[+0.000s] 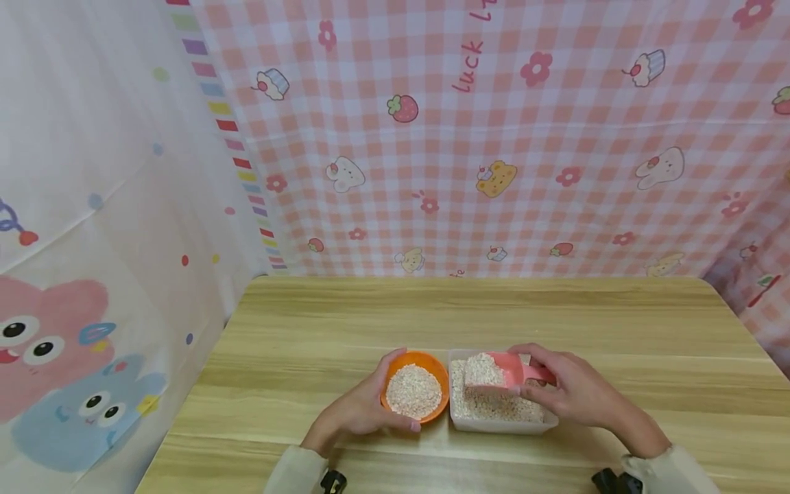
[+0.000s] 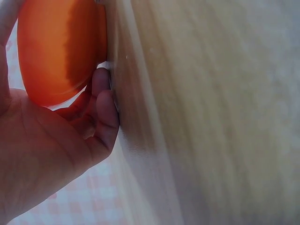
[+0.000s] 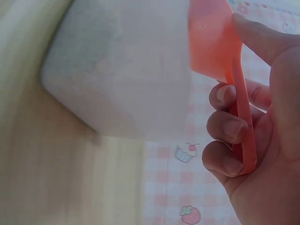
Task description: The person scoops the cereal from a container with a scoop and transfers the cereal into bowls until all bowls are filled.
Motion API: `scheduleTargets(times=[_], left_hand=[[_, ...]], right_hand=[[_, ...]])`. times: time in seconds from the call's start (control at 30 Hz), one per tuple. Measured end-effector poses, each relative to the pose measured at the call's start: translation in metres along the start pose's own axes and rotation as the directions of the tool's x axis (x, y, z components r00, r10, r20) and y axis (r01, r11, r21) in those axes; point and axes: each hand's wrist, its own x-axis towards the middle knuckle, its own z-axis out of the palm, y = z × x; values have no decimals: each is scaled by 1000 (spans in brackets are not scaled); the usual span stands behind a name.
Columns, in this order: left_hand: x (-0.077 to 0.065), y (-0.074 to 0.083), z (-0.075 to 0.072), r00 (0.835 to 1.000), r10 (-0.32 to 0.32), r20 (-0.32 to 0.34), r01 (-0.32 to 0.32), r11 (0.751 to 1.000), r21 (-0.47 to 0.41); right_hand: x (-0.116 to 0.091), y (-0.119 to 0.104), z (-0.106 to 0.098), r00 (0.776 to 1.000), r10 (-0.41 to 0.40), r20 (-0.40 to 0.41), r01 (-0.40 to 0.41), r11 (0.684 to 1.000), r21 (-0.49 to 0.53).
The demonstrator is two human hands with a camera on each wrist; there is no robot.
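My left hand point(image 1: 364, 405) holds an orange bowl point(image 1: 427, 361) on the table, thumb along its near side and fingers round the far left side. Pale oat flakes point(image 1: 415, 392) fill much of the bowl. In the left wrist view, curled fingers sit beside the base of the bowl point(image 2: 56, 47). With my right hand point(image 1: 577, 390) I grip the handle of a pink scoop point(image 1: 509, 368), heaped with flakes, over a translucent white rectangular container point(image 1: 503, 427) of the same flakes. The right wrist view shows fingers wrapped round the scoop's handle point(image 3: 244, 122), the thumb on its cup.
Bowl and container stand side by side near the front of a wooden table point(image 1: 395, 315). Behind it hangs a pink checked cloth point(image 1: 432, 151), and on the left a white cloth point(image 1: 123, 206) with cartoon figures.
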Motion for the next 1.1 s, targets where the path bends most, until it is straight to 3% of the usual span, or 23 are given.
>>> scheduleTargets(times=[0.53, 1.1], left_hand=[[2, 0, 0, 999, -47, -2, 47, 998, -47], [1, 0, 0, 999, -42, 1, 42, 998, -50]], right_hand=[[19, -28, -18, 1000, -9, 23, 11, 996, -85], [42, -46, -8, 988, -126, 85, 141, 968, -206]])
